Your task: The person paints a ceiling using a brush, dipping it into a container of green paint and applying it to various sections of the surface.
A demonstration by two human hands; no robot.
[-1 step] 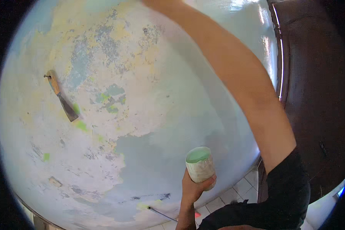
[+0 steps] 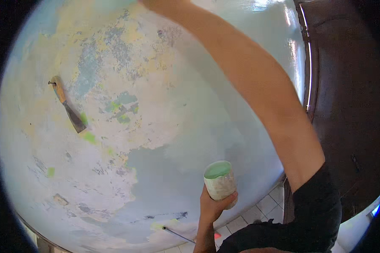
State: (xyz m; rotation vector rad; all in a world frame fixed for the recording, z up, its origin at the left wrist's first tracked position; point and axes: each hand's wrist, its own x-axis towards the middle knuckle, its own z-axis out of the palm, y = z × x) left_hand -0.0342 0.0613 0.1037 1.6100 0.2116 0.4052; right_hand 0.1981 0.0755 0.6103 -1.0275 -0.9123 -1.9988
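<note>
Low in the middle, my left hand (image 2: 212,205) wraps round the lower part of a whitish, paint-smeared cup (image 2: 222,188). Pale green paint (image 2: 218,169) shows inside its mouth, and the cup leans slightly. My right arm stretches up across the view, so that my right hand (image 2: 162,4) is at the top edge by the wall. Its fingers are cut off by the frame, and whatever they may hold is out of sight. In front of me the wall (image 2: 156,126) is patchy, with worn whitish and yellowish areas beside smoother pale blue-green paint.
A scraper (image 2: 67,105) with a wooden handle hangs from a nail on the wall at left. To the right stands a dark brown panel (image 2: 350,105). A thin rod (image 2: 179,234) leans near the wall's foot, above pale floor tiles (image 2: 266,205).
My right hand and forearm have shifted a little to the left along the top edge. The cup in my left hand has hardly moved.
</note>
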